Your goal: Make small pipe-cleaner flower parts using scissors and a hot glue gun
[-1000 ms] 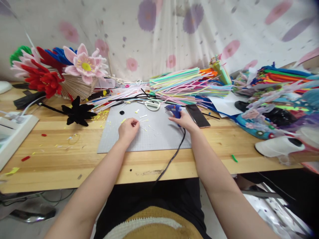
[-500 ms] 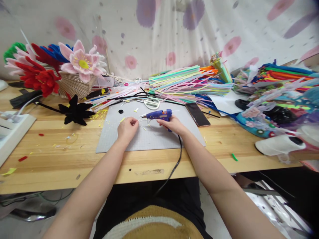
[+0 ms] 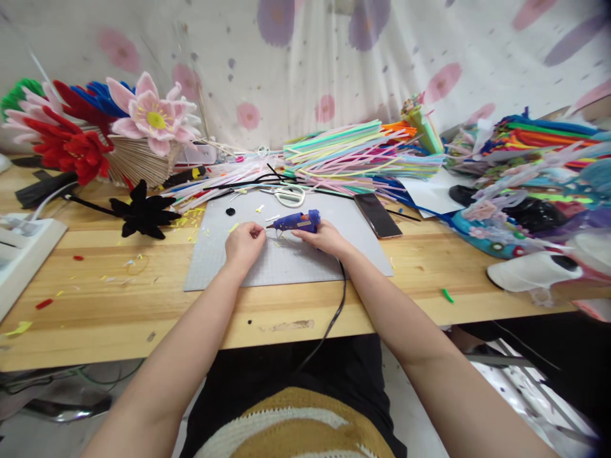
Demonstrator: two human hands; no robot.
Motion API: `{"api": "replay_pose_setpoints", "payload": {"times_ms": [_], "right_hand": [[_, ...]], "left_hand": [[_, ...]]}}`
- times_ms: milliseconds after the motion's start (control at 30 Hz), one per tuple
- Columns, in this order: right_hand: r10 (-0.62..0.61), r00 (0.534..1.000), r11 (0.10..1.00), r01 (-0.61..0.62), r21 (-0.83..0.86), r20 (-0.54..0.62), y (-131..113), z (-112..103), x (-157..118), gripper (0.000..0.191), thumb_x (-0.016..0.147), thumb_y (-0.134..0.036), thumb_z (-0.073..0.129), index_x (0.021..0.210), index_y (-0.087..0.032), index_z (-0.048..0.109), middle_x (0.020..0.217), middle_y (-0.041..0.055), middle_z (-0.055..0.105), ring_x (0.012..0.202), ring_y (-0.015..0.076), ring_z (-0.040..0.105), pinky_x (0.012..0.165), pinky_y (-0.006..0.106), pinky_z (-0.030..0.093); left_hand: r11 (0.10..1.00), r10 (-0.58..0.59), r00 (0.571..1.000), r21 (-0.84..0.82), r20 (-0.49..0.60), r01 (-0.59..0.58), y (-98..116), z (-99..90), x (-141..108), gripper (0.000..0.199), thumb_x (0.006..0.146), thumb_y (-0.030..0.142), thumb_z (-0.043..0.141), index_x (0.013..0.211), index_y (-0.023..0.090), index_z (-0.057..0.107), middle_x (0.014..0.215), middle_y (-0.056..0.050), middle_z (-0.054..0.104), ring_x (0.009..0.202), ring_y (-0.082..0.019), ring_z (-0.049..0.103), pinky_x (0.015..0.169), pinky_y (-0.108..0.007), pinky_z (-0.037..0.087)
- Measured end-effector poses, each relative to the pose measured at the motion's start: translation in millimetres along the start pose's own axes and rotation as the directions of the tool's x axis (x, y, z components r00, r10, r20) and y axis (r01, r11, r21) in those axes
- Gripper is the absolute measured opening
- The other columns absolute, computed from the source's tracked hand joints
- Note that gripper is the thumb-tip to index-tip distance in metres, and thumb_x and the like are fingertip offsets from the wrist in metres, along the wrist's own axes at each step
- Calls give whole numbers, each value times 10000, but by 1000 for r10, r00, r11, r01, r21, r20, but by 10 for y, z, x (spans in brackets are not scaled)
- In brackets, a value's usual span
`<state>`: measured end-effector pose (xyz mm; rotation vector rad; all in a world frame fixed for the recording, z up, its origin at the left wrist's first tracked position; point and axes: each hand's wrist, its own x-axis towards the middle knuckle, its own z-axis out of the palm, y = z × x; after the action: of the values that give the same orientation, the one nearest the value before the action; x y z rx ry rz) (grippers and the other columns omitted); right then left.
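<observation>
— What is seen to differ from half a second back?

— The blue glue gun (image 3: pixel 300 221) has been drawn a little nearer the left hand (image 3: pixel 244 243), and its nozzle is now almost met by that hand's fingertips. A full second back, the gun was stood further out on the grey mat (image 3: pixel 286 261), close to the phone (image 3: pixel 378 215), with the right hand (image 3: pixel 323 236) only just laid on it.

— Where is the gun placed against the grip now?

— It is held inside the right hand's grip: the handle is wrapped by the fingers, and the body is laid nearly level over the mat with the nozzle turned toward the left hand. Its black cord (image 3: pixel 338 305) is trailed back off the near edge of the bench (image 3: pixel 119 312).

— And the left grip?

— It is pinched narrow on a thin pale piece (image 3: pixel 265 234), too small to be made out, just at the nozzle tip and over the mat.

— How are the hands posed?

— Both forearms are stretched forward over the bench edge and angled inward, so the hands are brought close together above the middle of the mat. The left hand is curled knuckles-up; the right wrist is turned inward.

— What else is set about the mat?

— White scissors (image 3: pixel 289 194) are laid at its far edge, a black flower (image 3: pixel 142 216) is left of it, and bundled coloured stems (image 3: pixel 353 156) are heaped behind it.
</observation>
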<state>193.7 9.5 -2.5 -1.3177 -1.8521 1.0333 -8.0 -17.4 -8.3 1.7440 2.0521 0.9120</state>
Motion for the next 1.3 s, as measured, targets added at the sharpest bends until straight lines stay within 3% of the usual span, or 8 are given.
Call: {"api": "replay_pose_setpoints", "payload": {"times_ms": [300,667,1300], "right_hand": [[26,999,998,-28,-55,-26,52,-5,27,367,669,-533,629,752,-176,650,643,14,594,678,150,556,659,278,440],[-10,1000,1000,10,-7,1,17,1,21,321,683,-490,634,776,-184,663,658,10,612,684,150,566,708,288,448],[45,998,997,-47,-66,-33,47,-59,30,399,673,-533,617,781,-151,651,621,6,589,589,111,510,619,250,418]], "left_hand": [[999,-9,1000,40,-2,9,15,-21,-12,161,740,343,527,750,237,648,793,-12,682,729,-166,604,623,-275,399],[997,-24,1000,80,-1,24,48,-37,-21,160,746,346,522,762,250,649,794,-9,677,751,-178,603,636,-284,394],[997,-5,1000,82,-11,6,36,-37,-21,168,739,334,526,779,246,663,807,5,681,753,-156,608,638,-265,396]]}}
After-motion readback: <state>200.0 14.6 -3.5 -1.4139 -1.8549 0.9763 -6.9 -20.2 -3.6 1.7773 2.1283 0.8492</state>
